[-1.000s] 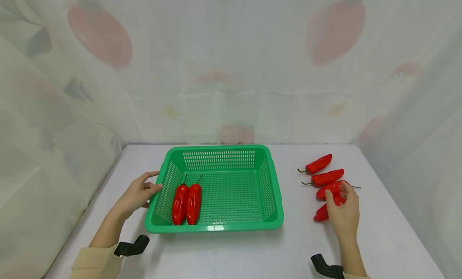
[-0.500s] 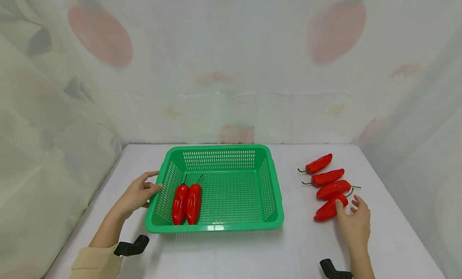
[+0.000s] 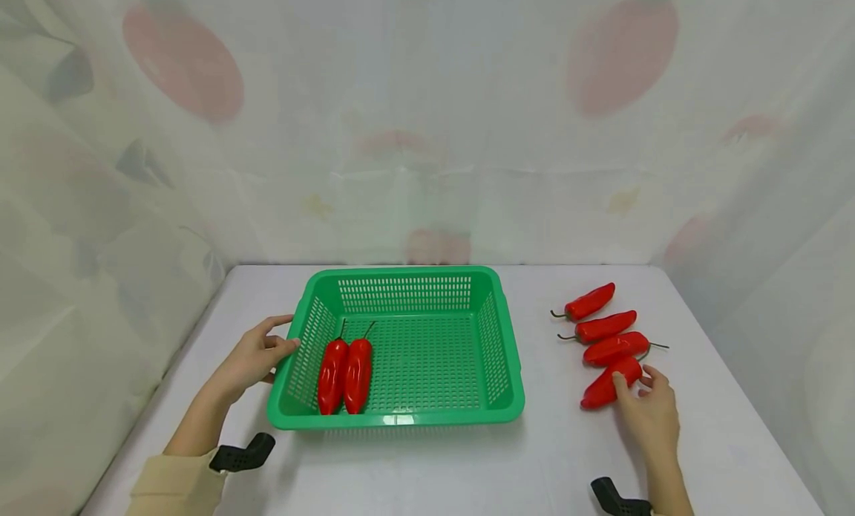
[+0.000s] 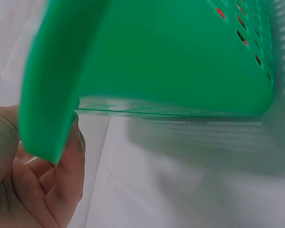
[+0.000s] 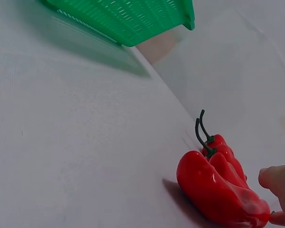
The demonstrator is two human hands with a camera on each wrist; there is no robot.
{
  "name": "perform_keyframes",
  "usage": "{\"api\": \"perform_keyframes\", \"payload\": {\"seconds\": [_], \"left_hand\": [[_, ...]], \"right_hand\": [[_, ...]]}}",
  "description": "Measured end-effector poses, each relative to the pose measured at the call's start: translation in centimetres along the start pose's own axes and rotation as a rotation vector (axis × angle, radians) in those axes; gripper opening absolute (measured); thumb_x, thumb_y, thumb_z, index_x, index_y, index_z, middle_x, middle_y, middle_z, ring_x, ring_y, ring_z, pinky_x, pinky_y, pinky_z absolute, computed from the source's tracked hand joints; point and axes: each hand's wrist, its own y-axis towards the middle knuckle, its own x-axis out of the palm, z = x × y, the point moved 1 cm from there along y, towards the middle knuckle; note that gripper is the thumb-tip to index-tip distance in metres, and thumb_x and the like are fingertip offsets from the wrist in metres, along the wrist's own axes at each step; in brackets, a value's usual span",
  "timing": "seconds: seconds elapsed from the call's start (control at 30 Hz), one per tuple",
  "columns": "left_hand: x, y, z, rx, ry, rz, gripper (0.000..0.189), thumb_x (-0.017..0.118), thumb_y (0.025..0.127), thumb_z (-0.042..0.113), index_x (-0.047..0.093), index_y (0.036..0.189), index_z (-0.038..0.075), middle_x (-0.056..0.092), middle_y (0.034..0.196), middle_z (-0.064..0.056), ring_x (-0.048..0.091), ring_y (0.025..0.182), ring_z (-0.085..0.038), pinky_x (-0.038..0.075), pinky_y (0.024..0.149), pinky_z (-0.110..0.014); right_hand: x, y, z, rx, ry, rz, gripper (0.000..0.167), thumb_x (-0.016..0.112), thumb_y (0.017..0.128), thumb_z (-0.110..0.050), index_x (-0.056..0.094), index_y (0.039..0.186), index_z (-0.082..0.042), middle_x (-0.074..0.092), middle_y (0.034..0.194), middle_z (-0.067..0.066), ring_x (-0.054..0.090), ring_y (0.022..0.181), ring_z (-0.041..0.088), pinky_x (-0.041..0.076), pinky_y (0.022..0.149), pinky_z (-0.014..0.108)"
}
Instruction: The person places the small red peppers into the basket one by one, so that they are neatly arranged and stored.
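Observation:
My left hand [image 3: 257,358] grips the left rim of a green plastic basket [image 3: 401,421], thumb on top and the other fingers curled beneath the rim [image 4: 47,109]. Inside the basket, against its left side, two glossy red chili peppers [image 3: 358,375] lie side by side with stems pointing away. At the right, my right hand [image 3: 649,412] reaches around the stem end of the nearest red chili pepper [image 3: 604,388], which lies on the table. In the right wrist view, one fingertip stands apart above that pepper [image 5: 213,190] and another is right at its end.
Beyond the nearest pepper, several more red peppers lie in a slanting row, among them the third one [image 3: 605,327] and the farthest [image 3: 591,302]. The white table [image 3: 427,471] meets pale printed curtains [image 3: 427,204] at the back and sides.
My right hand has drawn back from over the two nearest peppers to the stem end of the nearest, then shifted slightly left against it. My left hand and the basket stay put.

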Motion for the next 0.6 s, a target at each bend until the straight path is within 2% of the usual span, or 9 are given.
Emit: {"api": "perform_keyframes", "payload": {"seconds": [0.27, 0.6], "left_hand": [[0.01, 0.03, 0.05, 0.000, -0.003, 0.001, 0.064, 0.054, 0.094, 0.023, 0.019, 0.145, 0.007, 0.057, 0.087, -0.018, 0.065, 0.070, -0.023, 0.056, 0.058, -0.040], [0.09, 0.01, -0.04, -0.005, -0.003, 0.005, 0.064, 0.054, 0.094, 0.024, 0.020, 0.145, 0.007, 0.057, 0.088, -0.018, 0.064, 0.069, -0.023, 0.056, 0.058, -0.040]], "right_hand": [[0.38, 0.23, 0.00, -0.009, -0.052, -0.002, 0.074, 0.055, 0.088, -0.039, 0.026, 0.139, 0.006, 0.041, 0.123, 0.031, 0.045, 0.106, 0.044, 0.046, 0.081, 0.056], [0.47, 0.51, 0.18, -0.016, -0.070, -0.044, 0.074, 0.056, 0.087, -0.032, 0.021, 0.140, 0.007, 0.040, 0.123, 0.032, 0.046, 0.102, 0.044, 0.045, 0.081, 0.056]]}}
